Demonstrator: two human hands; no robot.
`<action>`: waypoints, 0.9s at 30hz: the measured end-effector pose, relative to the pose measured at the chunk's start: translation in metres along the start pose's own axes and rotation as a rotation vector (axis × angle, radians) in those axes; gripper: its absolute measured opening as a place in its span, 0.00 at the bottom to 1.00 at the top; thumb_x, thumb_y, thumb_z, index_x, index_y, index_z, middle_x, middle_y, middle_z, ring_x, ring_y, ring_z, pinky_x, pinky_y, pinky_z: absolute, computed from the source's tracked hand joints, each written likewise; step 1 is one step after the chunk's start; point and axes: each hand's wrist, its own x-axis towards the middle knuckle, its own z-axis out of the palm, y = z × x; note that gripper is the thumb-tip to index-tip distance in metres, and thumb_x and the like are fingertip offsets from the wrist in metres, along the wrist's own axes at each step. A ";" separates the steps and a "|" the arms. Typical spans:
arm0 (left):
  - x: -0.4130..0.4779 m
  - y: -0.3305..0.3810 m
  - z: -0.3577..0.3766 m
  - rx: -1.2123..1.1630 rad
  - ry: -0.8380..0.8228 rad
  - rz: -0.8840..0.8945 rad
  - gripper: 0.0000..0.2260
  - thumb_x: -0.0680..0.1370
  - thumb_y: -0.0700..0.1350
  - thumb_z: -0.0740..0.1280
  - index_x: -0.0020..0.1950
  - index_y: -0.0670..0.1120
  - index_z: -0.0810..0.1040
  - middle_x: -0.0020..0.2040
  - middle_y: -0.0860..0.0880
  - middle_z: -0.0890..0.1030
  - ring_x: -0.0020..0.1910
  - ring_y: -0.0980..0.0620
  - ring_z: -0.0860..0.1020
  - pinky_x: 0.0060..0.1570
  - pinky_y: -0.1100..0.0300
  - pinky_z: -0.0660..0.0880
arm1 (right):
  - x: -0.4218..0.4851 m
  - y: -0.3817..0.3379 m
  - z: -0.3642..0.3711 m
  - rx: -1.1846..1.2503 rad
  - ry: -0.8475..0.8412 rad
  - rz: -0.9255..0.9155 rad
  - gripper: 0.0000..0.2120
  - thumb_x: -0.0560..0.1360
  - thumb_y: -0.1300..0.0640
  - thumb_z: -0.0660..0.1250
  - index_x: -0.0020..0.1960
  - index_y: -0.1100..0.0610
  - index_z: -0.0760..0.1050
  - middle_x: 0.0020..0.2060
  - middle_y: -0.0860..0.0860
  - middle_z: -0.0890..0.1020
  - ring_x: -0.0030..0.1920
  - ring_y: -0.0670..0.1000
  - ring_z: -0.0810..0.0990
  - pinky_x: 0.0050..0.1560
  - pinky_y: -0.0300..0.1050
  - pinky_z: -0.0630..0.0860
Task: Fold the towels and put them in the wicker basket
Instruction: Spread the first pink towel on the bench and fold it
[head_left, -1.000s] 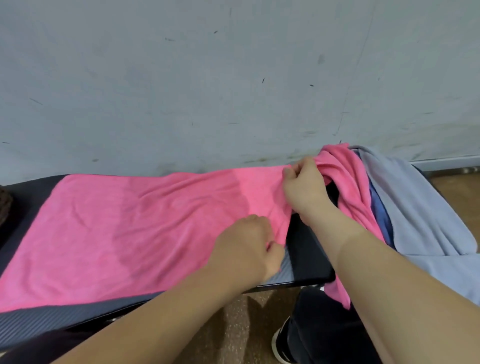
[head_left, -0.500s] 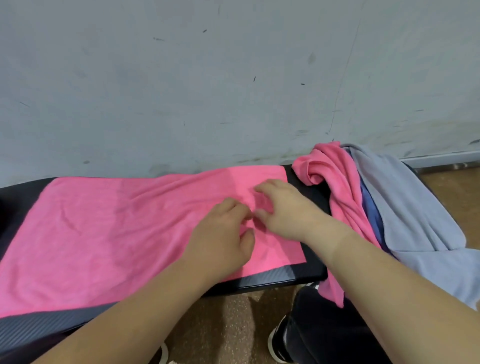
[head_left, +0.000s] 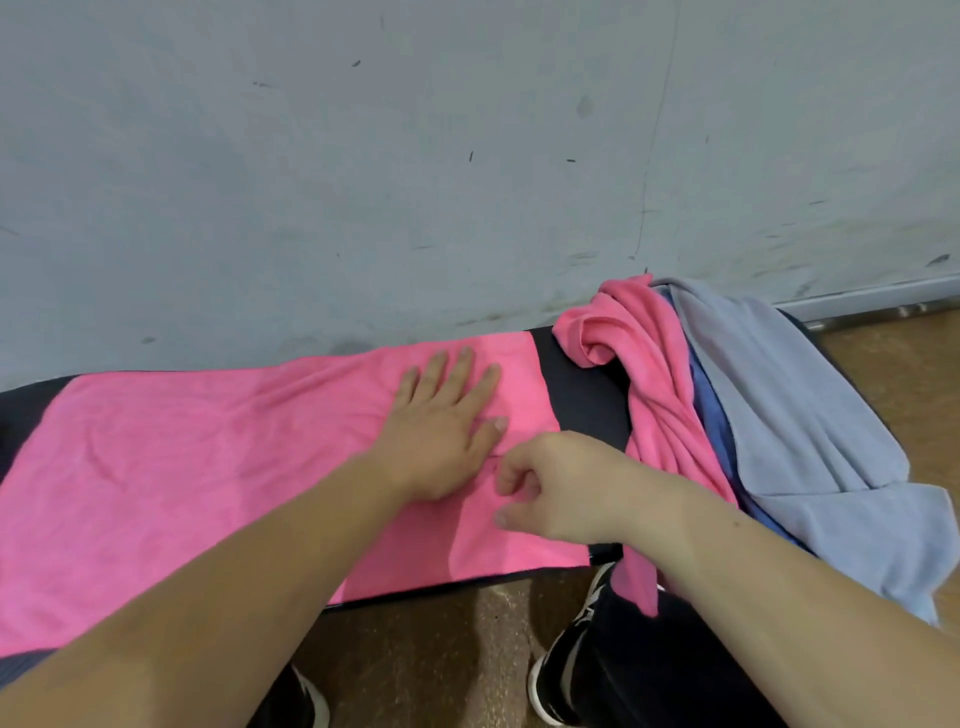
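The pink towel (head_left: 208, 467) lies spread flat along the desk (head_left: 587, 400), from its left end to short of the right end, its far edge along the wall (head_left: 363, 182).

Half a second ago both hands sat bunched together on the towel's right part, the left one curled. Now the left hand (head_left: 441, 431) has flattened out, with straight, slightly spread fingers pressing the cloth toward the far right corner of the towel. The right hand (head_left: 561, 488) has drawn back toward the desk's near edge and rests on the towel with its fingers curled in. Whether it pinches any cloth I cannot tell.

On the desk's right end a second pink towel (head_left: 649, 374) lies crumpled, unmoved, hanging over the near edge, with a grey-blue towel (head_left: 779, 415) heaped against its right side.
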 end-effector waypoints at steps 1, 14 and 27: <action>-0.009 0.004 0.001 -0.004 -0.005 -0.004 0.35 0.78 0.66 0.38 0.84 0.58 0.42 0.84 0.49 0.38 0.83 0.45 0.37 0.80 0.43 0.37 | -0.004 -0.001 -0.003 0.008 -0.053 0.028 0.10 0.76 0.44 0.73 0.50 0.50 0.84 0.34 0.41 0.75 0.41 0.46 0.75 0.47 0.40 0.71; 0.010 0.025 -0.010 0.071 -0.085 0.097 0.32 0.83 0.64 0.49 0.83 0.60 0.39 0.84 0.49 0.36 0.82 0.41 0.34 0.79 0.39 0.37 | -0.009 0.007 -0.009 -0.072 0.083 0.108 0.20 0.74 0.41 0.71 0.60 0.51 0.78 0.55 0.49 0.74 0.61 0.55 0.73 0.63 0.56 0.75; 0.022 0.023 -0.005 0.028 0.153 0.128 0.35 0.79 0.65 0.42 0.84 0.52 0.54 0.85 0.44 0.49 0.84 0.42 0.47 0.81 0.41 0.46 | -0.006 0.038 -0.018 -0.076 -0.036 0.225 0.44 0.79 0.35 0.63 0.85 0.50 0.47 0.84 0.55 0.41 0.83 0.59 0.42 0.82 0.56 0.47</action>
